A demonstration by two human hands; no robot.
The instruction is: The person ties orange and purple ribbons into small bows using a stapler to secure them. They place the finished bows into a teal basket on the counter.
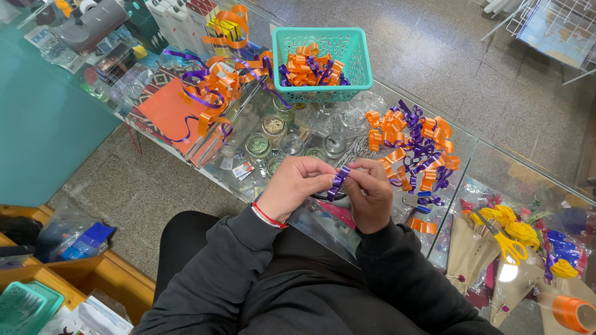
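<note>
While both hands meet over the lap, the left hand (pixel 297 181) and the right hand (pixel 370 192) each pinch one end of a short purple ribbon (pixel 338 181), so both are closed on it. The ribbon sits between the fingertips, just above the near edge of the glass counter (pixel 372 99). To curl it well, I think the fingers should hold tight and keep the loop small, so the slippery strip does not spring open. On the glass lies a pile of orange and purple bows (pixel 413 149), and a teal basket (pixel 323 62) holds more of them. Yellow scissors (pixel 506 242) rest further right, near an orange ribbon roll (pixel 574 312). Little jars (pixel 273 127) show under the glass. The floor (pixel 465 56) is grey stone.
</note>
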